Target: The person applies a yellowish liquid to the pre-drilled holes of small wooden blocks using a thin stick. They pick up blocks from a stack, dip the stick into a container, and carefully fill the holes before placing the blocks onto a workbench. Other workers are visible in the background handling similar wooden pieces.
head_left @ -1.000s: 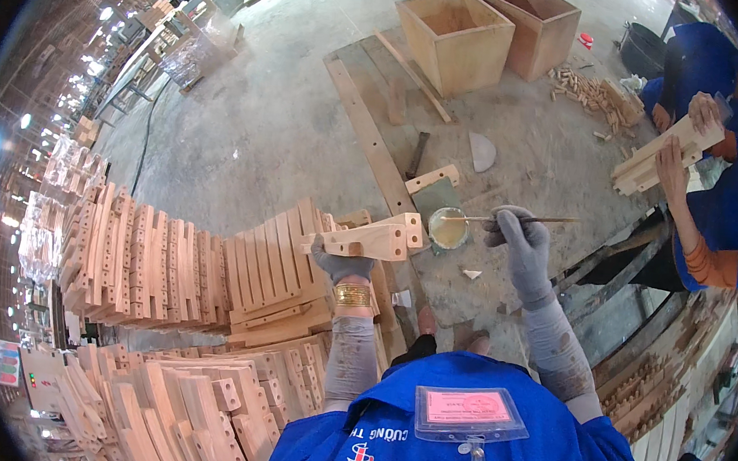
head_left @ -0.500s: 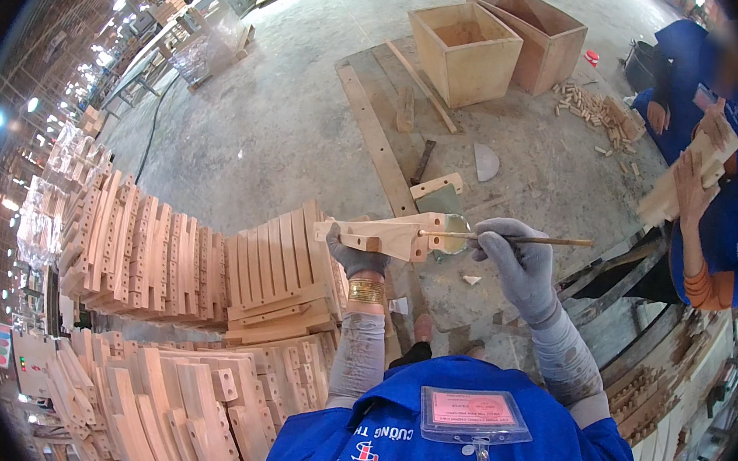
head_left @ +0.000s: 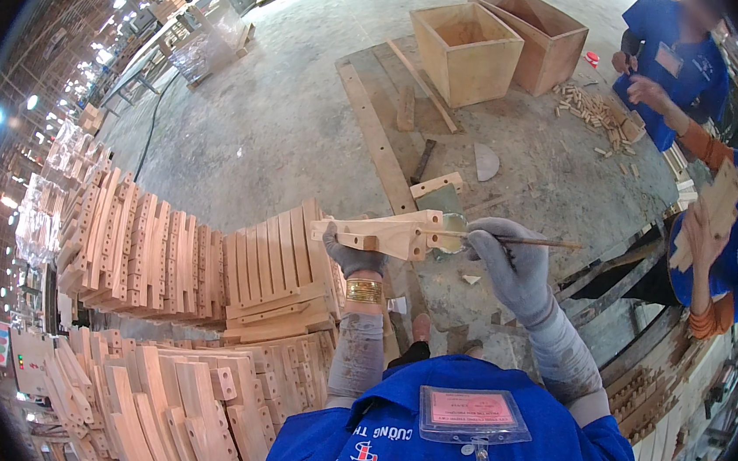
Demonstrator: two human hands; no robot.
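My left hand (head_left: pixel 354 256), in a grey glove, is closed around a pale wooden part (head_left: pixel 391 232) with round holes drilled in its end. A thin wooden stick (head_left: pixel 552 243) is gripped by my gloved right hand (head_left: pixel 517 268), fingers closed on it. It lies almost level, its left tip at a hole in the end of the wooden part. Just behind that end is a greenish, shiny container or sheet (head_left: pixel 452 224); its exact kind cannot be made out. Another short drilled wooden piece (head_left: pixel 437 185) lies a little beyond.
Stacked drilled wooden parts (head_left: pixel 148 251) curve along my left. Ahead stand two wooden boxes (head_left: pixel 464 63), with a heap of dowels (head_left: pixel 598 114) to their right. A hammer (head_left: pixel 423 161) lies on the board. Two co-workers in blue are at the right, one holding wooden pieces (head_left: pixel 722 204).
My right hand and the stick have shifted slightly left, the tip staying at the wooden part's end. At the right, one co-worker has moved away and the other's held pieces have shifted.
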